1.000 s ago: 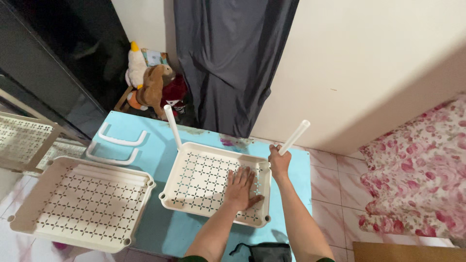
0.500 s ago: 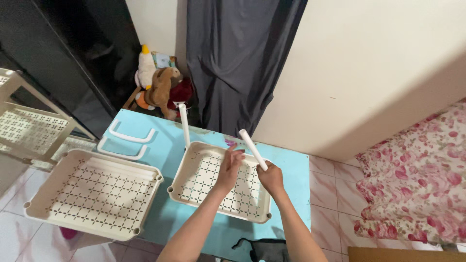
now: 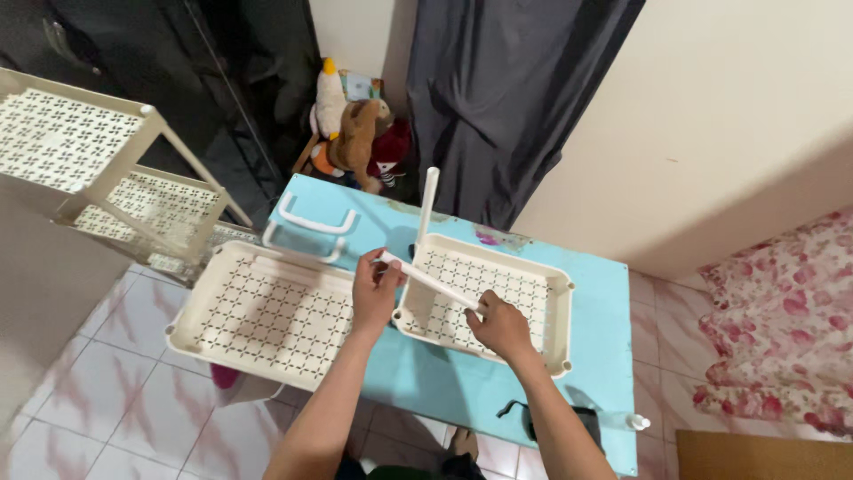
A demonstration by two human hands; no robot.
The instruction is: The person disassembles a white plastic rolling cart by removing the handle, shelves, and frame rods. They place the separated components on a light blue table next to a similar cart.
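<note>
I see both hands on 1 white plastic tube (image 3: 433, 284), held nearly level above the near-left corner of the cream perforated tray (image 3: 524, 307) on the light blue desk (image 3: 593, 356). The left hand (image 3: 375, 291) has its fingers closed around the tube's left end; the right hand (image 3: 500, 325) has its fingers wrapped around the right end. A 2nd white tube (image 3: 427, 204) stands upright in the tray's far-left corner. A 2nd perforated tray (image 3: 267, 313) lies to the left, overhanging the desk edge. 2 white handle pieces (image 3: 306, 233) rest on the desk beyond it. An assembled cream rack (image 3: 111, 178) stands on the tiled floor at left.
</note>
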